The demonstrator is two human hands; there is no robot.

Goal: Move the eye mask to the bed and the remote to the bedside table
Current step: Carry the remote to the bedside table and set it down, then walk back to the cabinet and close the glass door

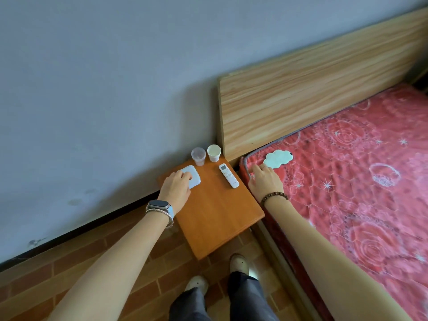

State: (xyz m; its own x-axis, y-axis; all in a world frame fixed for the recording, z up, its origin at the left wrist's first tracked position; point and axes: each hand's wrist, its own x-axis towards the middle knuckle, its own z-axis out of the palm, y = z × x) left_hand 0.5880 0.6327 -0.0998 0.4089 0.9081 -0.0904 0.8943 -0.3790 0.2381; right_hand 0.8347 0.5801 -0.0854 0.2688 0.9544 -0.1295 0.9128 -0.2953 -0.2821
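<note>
A white cloud-shaped eye mask [278, 159] lies flat on the red flowered mattress [361, 172], near its head corner. My right hand [265, 181] rests on the mattress just in front of the mask, fingers spread, fingertips touching the mask's near edge. A white remote [228, 175] with a small screen lies on the orange wooden bedside table [215, 216], near its right edge. My left hand [176, 189] lies over a flat white box [193, 178] on the table's back left part, its fingers curled over the near side.
A clear plastic cup [198, 156] and a white paper cup [214, 152] stand at the table's back edge against the grey wall. The wooden headboard [312, 100] rises behind the mattress. My feet stand on the brick-pattern floor [92, 262] in front of the table.
</note>
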